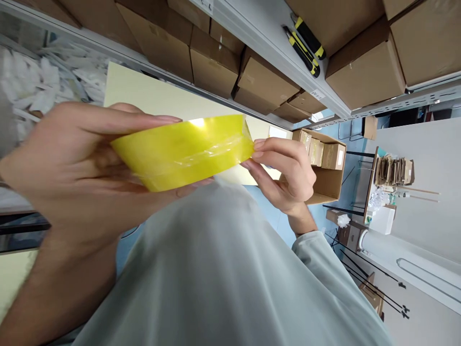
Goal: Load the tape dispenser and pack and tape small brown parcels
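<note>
The roll of yellow tape (180,151) is held up close in front of the person's chest, seen nearly edge-on, its glossy band catching the light. It looks light and stiff enough around the ring to keep its shape, but the outer wrap is thin, slick film with a wrinkled patch towards the right edge. It will likely slide under dry fingers and crease or stick to itself if pulled carelessly. The firm places to hold seem to be the flat sides and the hollow core, not the film face. The left hand (68,163) is closed on the roll, fingers laid along the top and thumb and palm beneath. The right hand (284,170) pinches the roll's right edge with thumb and fingertips (259,144). Whether it has the loose end of the tape cannot be told. A pale grey sleeve (223,269) fills the space under the roll. Beyond it runs a metal shelf rail (252,29) packed with closed cardboard boxes (212,62), with two yellow-and-black utility knives (304,45) lying on a shelf. An open carton (327,187) stands just past the right hand. Room looks free between the hands and the shelving; the shelf edge is the nearest hard edge.
</note>
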A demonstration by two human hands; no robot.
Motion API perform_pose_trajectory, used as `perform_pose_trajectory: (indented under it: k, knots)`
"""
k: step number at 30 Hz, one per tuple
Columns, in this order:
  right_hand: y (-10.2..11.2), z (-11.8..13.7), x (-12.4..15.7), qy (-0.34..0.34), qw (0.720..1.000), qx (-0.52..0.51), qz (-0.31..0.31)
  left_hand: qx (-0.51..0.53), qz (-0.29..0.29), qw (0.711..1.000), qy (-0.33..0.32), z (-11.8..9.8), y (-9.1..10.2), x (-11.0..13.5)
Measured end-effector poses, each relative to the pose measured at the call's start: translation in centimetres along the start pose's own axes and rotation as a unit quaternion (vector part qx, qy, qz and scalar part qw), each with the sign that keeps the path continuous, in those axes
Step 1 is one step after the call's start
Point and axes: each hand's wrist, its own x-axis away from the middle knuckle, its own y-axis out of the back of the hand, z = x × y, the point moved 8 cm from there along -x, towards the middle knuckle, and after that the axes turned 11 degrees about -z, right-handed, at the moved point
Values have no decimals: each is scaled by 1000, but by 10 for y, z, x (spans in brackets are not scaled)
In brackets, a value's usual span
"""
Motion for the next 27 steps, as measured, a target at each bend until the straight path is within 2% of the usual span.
perform_pose_trajectory:
  k: [2,6,9,12,15,20,27]
  knots:
    - [0,6,-2,35,999,4,0,-15,19,999,-21,-3,-2,1]
    - [9,15,-3,88,993,41,-67,-31,78,990,-110,-17,-14,4]
    - [6,16,-4,74,994,62,-46,-46,54,987,-145,-17,-12,6]
    - [-4,13,-5,29,997,67,33,-59,14,986,-155,-12,-6,8]
    - [-7,12,-7,-1,995,70,75,-68,14,987,-148,-8,-4,9]
    - [-5,10,-6,-19,996,55,63,-56,26,993,-100,-4,-4,9]
    - [-5,9,-6,-28,998,48,28,-34,26,992,-117,1,0,7]
